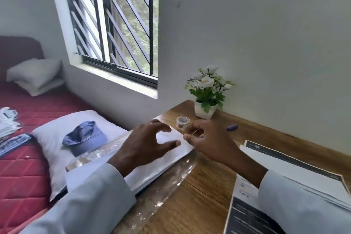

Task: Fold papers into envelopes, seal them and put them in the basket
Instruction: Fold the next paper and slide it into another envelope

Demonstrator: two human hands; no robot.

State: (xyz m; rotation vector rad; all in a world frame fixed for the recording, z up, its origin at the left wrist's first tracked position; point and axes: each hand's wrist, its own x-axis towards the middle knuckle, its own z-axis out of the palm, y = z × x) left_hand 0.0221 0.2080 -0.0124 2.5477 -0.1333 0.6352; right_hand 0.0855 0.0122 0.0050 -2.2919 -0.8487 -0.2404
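A stack of white envelopes (152,165) lies in a clear plastic wrapper (171,180) at the left end of the wooden desk (205,180). My left hand (144,144) hovers over the stack with thumb and fingers spread, holding nothing. My right hand (205,138) is just right of the stack's far corner, its fingertips pinched on a strip of clear tape that leads to a small tape roll (182,122) standing behind it. No basket is in view.
A white pot of artificial flowers (206,97) stands against the wall. A small purple object (232,127) lies on the desk. Printed sheets and papers (284,180) lie at the right. Left of the desk is a red bed with a pillow (62,135) and a blue cap (85,137).
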